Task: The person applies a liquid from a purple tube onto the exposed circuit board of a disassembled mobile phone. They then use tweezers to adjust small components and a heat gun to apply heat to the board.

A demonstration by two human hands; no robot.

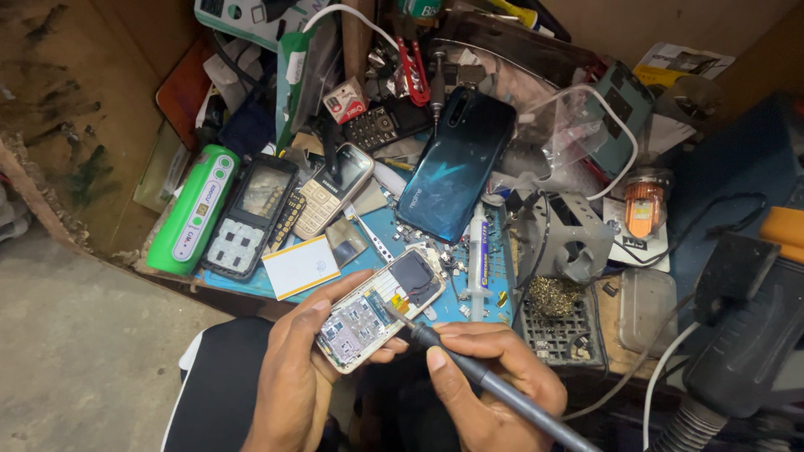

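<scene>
Dim, warm indoor light from about twelve o'clock, soft glare on the dark blue phone back (456, 163); deep shadow at six o'clock under the hands; corners darker, slight wide-angle bending at the edges; centre fairly sharp

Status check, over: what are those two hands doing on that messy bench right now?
Left hand grips opened keypad phone, circuit side up. Right hand holds soldering iron, tip on the board. Nothing between them; blue smartphone and syringe lie behind.
</scene>
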